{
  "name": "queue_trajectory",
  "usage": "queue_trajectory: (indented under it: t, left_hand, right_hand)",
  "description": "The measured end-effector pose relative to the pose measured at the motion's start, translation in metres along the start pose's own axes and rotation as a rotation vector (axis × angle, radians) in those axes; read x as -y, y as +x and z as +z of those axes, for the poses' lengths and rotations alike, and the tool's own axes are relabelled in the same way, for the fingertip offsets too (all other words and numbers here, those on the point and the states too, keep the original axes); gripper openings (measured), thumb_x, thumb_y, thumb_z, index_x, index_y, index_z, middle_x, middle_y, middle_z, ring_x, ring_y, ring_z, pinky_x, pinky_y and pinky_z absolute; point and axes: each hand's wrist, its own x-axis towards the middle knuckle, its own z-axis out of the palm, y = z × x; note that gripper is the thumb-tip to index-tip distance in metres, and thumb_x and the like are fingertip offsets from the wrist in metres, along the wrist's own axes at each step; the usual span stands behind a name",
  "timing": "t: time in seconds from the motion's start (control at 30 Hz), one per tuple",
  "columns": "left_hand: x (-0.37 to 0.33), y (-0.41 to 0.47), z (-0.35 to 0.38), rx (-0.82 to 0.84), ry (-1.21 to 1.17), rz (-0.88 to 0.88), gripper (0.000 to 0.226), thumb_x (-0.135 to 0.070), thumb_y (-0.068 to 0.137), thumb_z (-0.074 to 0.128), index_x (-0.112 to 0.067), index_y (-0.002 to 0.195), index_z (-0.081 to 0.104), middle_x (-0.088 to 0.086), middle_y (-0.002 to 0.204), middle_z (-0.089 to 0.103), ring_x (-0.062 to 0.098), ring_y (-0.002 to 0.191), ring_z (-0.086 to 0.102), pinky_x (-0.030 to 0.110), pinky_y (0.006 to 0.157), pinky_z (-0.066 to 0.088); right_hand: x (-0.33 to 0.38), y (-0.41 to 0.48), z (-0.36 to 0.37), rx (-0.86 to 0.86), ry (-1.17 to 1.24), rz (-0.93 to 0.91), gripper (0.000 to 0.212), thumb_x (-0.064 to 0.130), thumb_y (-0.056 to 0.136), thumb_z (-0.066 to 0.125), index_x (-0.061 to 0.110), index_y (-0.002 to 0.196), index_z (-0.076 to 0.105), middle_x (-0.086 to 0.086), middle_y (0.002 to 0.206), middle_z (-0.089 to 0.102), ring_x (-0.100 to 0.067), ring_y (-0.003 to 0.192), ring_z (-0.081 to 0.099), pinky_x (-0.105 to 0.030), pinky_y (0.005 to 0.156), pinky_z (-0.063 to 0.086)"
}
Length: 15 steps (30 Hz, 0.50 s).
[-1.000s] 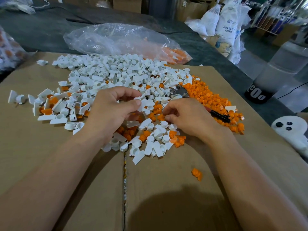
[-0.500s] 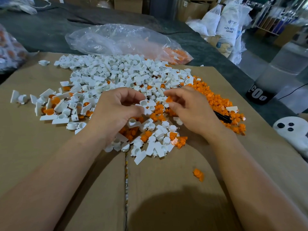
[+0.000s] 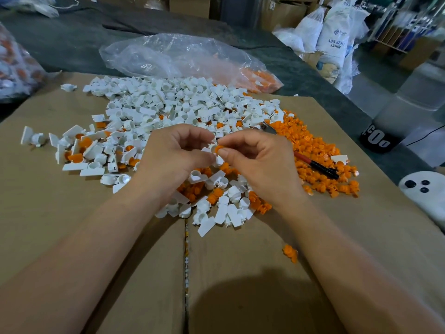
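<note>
Head view: left hand (image 3: 173, 153) pinches ringed white part (image 3: 212, 148), right hand (image 3: 255, 157) orange plug (image 3: 219, 148)

Dim storeroom — white sacks (image 3: 333, 42), cardboard boxes (image 3: 190, 6)

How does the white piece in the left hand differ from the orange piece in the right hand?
The white piece shows an open ring; the orange piece looks like a smaller, solid plug. The left hand grips the white piece, while the right hand pinches the orange piece between thumb and forefinger. Both are small plastic parts, meeting at the fingertips above the cardboard.
</note>
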Motion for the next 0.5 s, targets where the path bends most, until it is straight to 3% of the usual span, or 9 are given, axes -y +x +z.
queue_trajectory:
  t: [0.17,0.27,0.4,0.5]
  left_hand:
    - [-0.0028,-0.0032,0.0015,0.023,-0.002,0.037,0.025,-0.002,0.070,0.075,-0.023,0.082,0.070,0.002,0.077,0.069,0.001,0.062,0.060,0.007,0.056,0.046]
    - [-0.0023,-0.0036,0.0015,0.034,0.002,0.057,0.027,-0.002,0.068,0.076,-0.026,0.079,0.071,0.003,0.076,0.070,0.005,0.063,0.058,0.009,0.056,0.047]
    - [-0.0009,-0.0031,0.0025,0.051,-0.003,0.043,0.032,0.000,0.068,0.076,-0.026,0.086,0.070,-0.014,0.062,0.067,-0.004,0.058,0.058,0.005,0.053,0.043]
    - [-0.0003,-0.0035,0.0026,0.040,-0.023,0.045,0.030,-0.003,0.069,0.076,-0.023,0.090,0.071,-0.010,0.070,0.071,-0.001,0.061,0.063,0.006,0.056,0.045]
  right_hand:
    - [-0.0023,0.0005,0.0008,-0.050,-0.094,-0.050,0.013,0.008,0.077,0.072,0.015,0.088,0.072,0.014,0.076,0.061,-0.003,0.072,0.060,-0.018,0.068,0.051]
    - [-0.0035,0.0009,0.0022,-0.076,-0.120,-0.054,0.013,0.009,0.076,0.072,0.012,0.088,0.073,0.011,0.075,0.060,-0.005,0.072,0.059,-0.022,0.067,0.050]
    - [-0.0057,0.0010,0.0026,-0.100,-0.144,-0.020,0.012,0.010,0.079,0.071,0.013,0.090,0.073,0.018,0.075,0.059,0.001,0.069,0.058,-0.015,0.067,0.049]
    - [-0.0059,-0.0001,0.0023,-0.126,-0.170,-0.014,0.012,0.011,0.080,0.069,0.011,0.091,0.073,0.014,0.076,0.062,0.000,0.070,0.060,-0.014,0.067,0.050]
